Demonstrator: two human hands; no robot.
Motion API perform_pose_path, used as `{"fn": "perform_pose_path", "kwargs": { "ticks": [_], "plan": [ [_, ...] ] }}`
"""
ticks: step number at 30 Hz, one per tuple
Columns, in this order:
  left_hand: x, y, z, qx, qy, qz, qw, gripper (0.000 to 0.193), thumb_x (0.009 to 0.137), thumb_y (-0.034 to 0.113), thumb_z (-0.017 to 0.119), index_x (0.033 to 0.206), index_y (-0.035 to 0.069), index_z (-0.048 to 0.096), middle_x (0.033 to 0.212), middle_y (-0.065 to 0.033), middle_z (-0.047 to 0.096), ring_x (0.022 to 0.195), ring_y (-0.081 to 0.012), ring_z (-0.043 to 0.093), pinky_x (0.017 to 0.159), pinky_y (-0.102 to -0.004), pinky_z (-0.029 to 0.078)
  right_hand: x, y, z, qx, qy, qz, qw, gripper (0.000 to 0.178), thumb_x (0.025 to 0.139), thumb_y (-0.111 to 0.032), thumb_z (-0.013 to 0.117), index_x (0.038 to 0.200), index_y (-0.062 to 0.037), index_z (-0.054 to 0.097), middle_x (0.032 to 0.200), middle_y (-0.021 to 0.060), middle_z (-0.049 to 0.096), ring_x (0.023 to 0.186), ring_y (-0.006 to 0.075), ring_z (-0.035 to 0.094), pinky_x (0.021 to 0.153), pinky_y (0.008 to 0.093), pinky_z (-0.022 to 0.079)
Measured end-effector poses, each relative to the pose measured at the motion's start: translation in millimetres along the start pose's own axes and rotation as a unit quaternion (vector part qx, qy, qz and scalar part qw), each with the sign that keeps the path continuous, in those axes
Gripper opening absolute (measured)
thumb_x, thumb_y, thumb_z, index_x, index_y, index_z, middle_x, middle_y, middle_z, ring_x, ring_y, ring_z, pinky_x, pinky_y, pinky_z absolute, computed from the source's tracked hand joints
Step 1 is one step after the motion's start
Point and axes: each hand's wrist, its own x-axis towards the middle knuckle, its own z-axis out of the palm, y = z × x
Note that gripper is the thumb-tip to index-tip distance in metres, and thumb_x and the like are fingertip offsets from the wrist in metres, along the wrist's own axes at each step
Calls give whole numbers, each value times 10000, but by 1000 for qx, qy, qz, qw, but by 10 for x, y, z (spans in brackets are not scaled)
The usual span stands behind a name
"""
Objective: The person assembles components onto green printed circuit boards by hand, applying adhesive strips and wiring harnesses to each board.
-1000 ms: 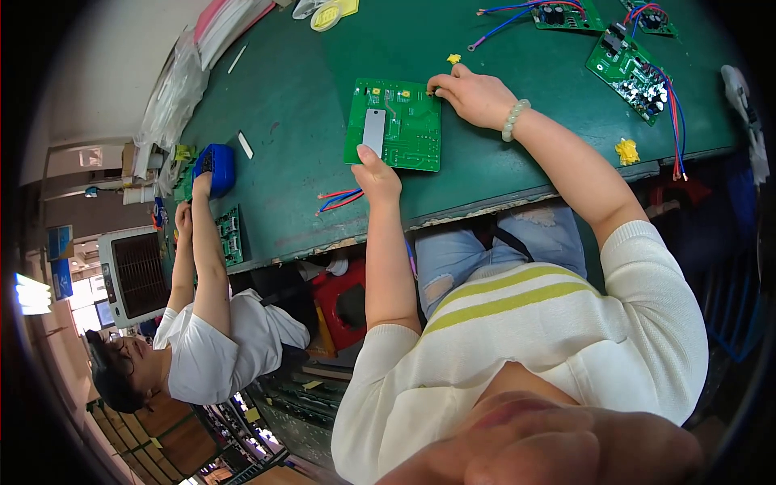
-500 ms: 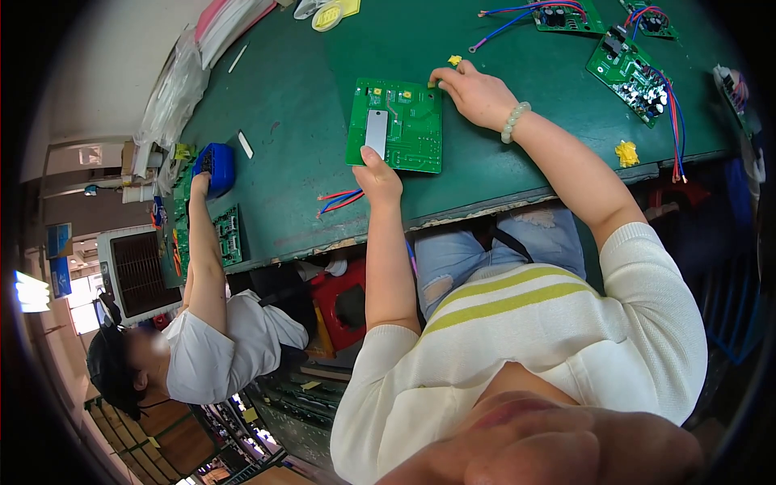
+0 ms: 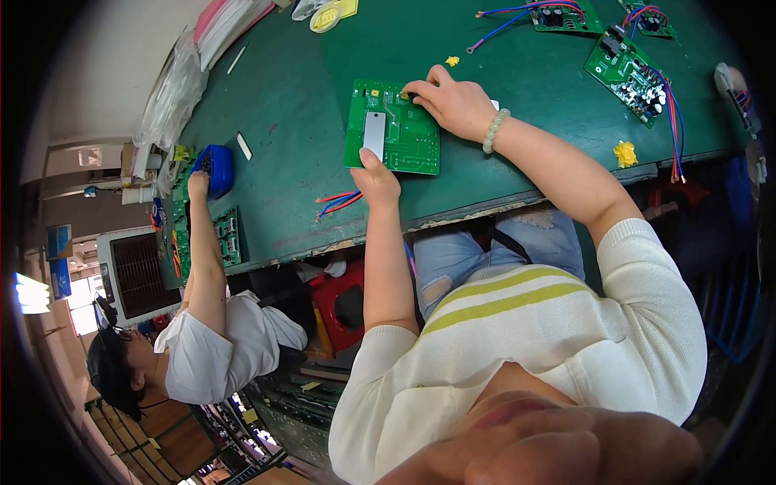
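Observation:
My left hand [image 3: 377,179] grips a green circuit board [image 3: 415,145] by its near edge, thumb on top beside a flat silver-grey metal plate [image 3: 374,134]. The board is held over the green table, its printed side toward me. Near its far left corner shows a small yellow square [image 3: 374,93]. My right hand [image 3: 453,103] reaches over the far right part of the board, fingertips drawn together at a second small yellow spot there. What the fingertips hold, if anything, is too small to tell. Past that hand lies a crumpled yellow bit [image 3: 452,61].
Circuit boards with red and blue wires [image 3: 626,77] lie at the far right, near a yellow clump [image 3: 625,153]. Wire ends [image 3: 339,200] stick out below the held board. On the left, a co-worker's hand [image 3: 198,184] is at a blue bin [image 3: 218,170]. A yellow roll [image 3: 326,17] lies at the back.
My right hand has moved left, from beside the board's far right corner onto the board at the yellow spot. My left hand and the board have barely moved.

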Motion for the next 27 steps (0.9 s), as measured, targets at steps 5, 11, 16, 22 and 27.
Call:
{"fn": "perform_pose_path", "kwargs": {
  "ticks": [5, 11, 16, 22, 27],
  "plan": [
    [0, -31, -15, -2, -5, -11, 1000, 565, 964, 427, 354, 1058, -90, 560, 965, -196, 633, 878, -302, 604, 772, -408, 459, -12, 59, 17, 11, -47, -2, 999, 220, 927, -285, 555, 1132, -213, 587, 939, 67, 530, 687, 266, 616, 596, 390, 521],
    [1, -29, -14, 4, -6, -15, 1000, 580, 962, 447, 358, 1075, -85, 559, 983, -189, 635, 900, -300, 606, 795, -401, 460, -12, 86, -15, 26, -63, 8, 998, 251, 929, -289, 547, 1168, -214, 556, 951, 68, 546, 741, 267, 622, 637, 391, 521],
    [22, -51, -27, -11, -27, -3, 1000, 570, 975, 437, 353, 1111, -85, 536, 1032, -170, 613, 937, -264, 586, 828, -384, 450, 30, 76, -52, 32, -87, 22, 995, 261, 927, -296, 542, 1178, -224, 544, 965, 64, 558, 756, 263, 628, 659, 391, 522],
    [51, -189, -67, -39, -45, 24, 998, 569, 978, 438, 361, 1149, -83, 514, 1081, -155, 590, 984, -238, 562, 862, -373, 433, 43, 68, -32, 32, -97, 31, 994, 255, 929, -298, 536, 1177, -239, 543, 969, 58, 565, 780, 255, 637, 678, 387, 524],
    [41, -182, -45, -28, -49, 20, 998, 566, 973, 438, 370, 1151, -79, 518, 1068, -159, 596, 973, -244, 566, 854, -376, 437, 48, 76, -6, 25, -91, 25, 995, 241, 933, -300, 532, 1165, -239, 551, 974, 53, 561, 778, 249, 636, 675, 384, 522]
  ]
}}
